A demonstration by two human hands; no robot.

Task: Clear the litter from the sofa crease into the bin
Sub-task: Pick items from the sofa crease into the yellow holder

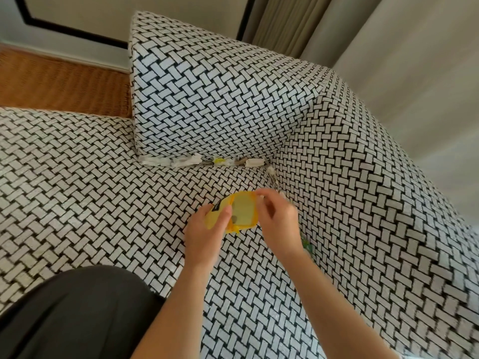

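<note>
Litter [204,160] sits wedged along the sofa crease [272,177]; your left hand [204,229] grips the yellow bin [239,212] while your right hand [278,218] pinches what may be a scrap over it; next, drop it in, then reach back

1. Litter [204,161] in sofa crease: partly tucked under back cushion [207,81], pieces too small to ID.
2. Small white bit at right hand [278,218] fingertips: mostly covered, can't tell what.
3. Green scrap [308,246] behind right wrist: mostly hidden.
4. Label on yellow bin [242,212]: unreadable.
5. Forearms cut off at bottom edge.
</note>
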